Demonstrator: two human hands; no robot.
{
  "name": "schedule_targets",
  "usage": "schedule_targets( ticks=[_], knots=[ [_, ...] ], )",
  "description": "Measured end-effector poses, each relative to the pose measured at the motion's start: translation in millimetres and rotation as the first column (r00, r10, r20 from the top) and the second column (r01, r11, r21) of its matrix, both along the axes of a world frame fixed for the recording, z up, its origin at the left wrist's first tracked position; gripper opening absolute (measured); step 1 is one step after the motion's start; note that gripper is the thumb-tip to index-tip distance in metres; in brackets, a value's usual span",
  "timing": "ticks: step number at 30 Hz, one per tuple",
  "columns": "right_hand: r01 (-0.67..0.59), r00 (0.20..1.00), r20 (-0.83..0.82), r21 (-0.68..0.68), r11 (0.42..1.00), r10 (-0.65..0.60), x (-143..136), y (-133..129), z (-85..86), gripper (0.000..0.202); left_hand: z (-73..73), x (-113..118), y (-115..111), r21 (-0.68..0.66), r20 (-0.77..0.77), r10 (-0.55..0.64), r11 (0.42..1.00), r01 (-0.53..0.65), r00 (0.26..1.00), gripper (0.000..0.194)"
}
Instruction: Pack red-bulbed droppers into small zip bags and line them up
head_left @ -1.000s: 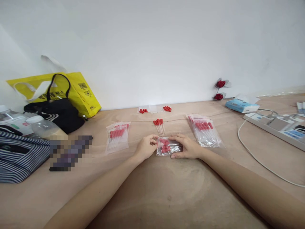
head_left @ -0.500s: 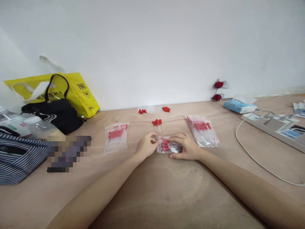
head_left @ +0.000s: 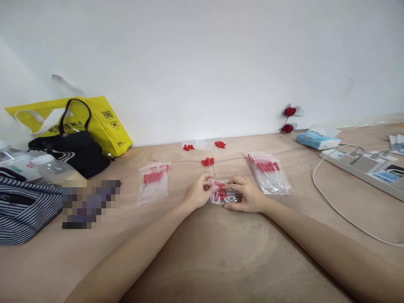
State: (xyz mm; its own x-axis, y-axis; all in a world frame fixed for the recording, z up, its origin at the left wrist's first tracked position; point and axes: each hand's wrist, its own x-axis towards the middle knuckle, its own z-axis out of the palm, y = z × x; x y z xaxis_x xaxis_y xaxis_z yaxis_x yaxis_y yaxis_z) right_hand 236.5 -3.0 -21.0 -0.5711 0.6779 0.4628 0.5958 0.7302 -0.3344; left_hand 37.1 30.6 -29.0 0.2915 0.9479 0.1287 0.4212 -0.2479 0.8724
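Hands meet over a small clear zip bag (head_left: 224,195) lying flat on the tabletop (head_left: 202,252), a little ahead of us and between the two filled bags. Our left hand (head_left: 198,192) pinches the bag's left edge between thumb and fingers, while our right hand (head_left: 248,194) lies over its right part, fingers spread across the top and thumb along the near edge. We judge the flat press keeps the slippery plastic from sliding and holds the red-capped pieces inside together; the pinch at the edge looks like a grip on the mouth of the bag, though we cannot tell whether that mouth is open or sealed.

Loose red-bulbed droppers (head_left: 209,165) lie just beyond our hands, within easy reach. A filled bag on the left (head_left: 153,181) and a fuller stack of bags on the right (head_left: 268,172) flank the work, well apart from each other. Two little heaps of red caps (head_left: 220,144) sit near the wall.

Much stays unclear. Our right palm covers part of the small bag, so we cannot count its contents. The clear stems of the droppers nearly vanish against the wood. A patch on the left is blurred out, the striped bag (head_left: 25,210) is cut off by the frame edge, and the power strip (head_left: 372,170) runs out of view on the right.
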Motion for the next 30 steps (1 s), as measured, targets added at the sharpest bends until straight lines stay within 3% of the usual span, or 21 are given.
schedule_targets(
  ticks=[5,8,11,15,19,23,26,30],
  knots=[
    [0.038,0.999,-0.013,0.017,0.999,-0.038,0,0,0.2,0.047,-2.4,-1,0,-0.04,0.109,0.037,0.999,-0.033,0.993,0.036],
    [0.091,0.994,-0.055,0.014,0.996,-0.09,1,2,-1.9,0.046,0.2,-9,-2,-0.064,0.138,0.136,0.99,-0.129,0.981,0.027],
    [0.1,0.993,-0.06,-0.036,0.994,-0.102,2,3,-4.0,0.044,2.7,-15,-6,-0.076,0.061,0.199,0.978,-0.195,0.978,0.038],
    [0.053,0.998,-0.029,-0.068,0.996,-0.055,2,2,-3.7,0.049,3.3,-9,-15,0.013,-0.061,0.144,0.99,-0.143,0.988,0.065],
    [-0.031,0.997,-0.077,-0.079,0.996,0.024,3,-1,-1.5,0.044,6.6,-6,-18,0.094,-0.074,0.2,0.977,-0.193,0.977,0.049],
    [-0.067,0.993,-0.102,-0.088,0.994,0.058,3,-2,-0.8,0.037,24.8,-31,-15,0.112,-0.04,0.163,0.981,-0.158,0.986,0.031],
    [-0.084,0.992,-0.099,-0.089,0.992,0.075,2,-2,-1.4,0.035,48.8,-66,-13,0.162,-0.059,0.078,0.984,-0.067,0.995,0.034],
    [-0.089,0.992,-0.096,-0.087,0.992,0.08,2,-2,-1.5,0.035,83.0,-121,-1,0.232,-0.214,0.023,0.972,0.028,0.977,0.04]
  ],
)
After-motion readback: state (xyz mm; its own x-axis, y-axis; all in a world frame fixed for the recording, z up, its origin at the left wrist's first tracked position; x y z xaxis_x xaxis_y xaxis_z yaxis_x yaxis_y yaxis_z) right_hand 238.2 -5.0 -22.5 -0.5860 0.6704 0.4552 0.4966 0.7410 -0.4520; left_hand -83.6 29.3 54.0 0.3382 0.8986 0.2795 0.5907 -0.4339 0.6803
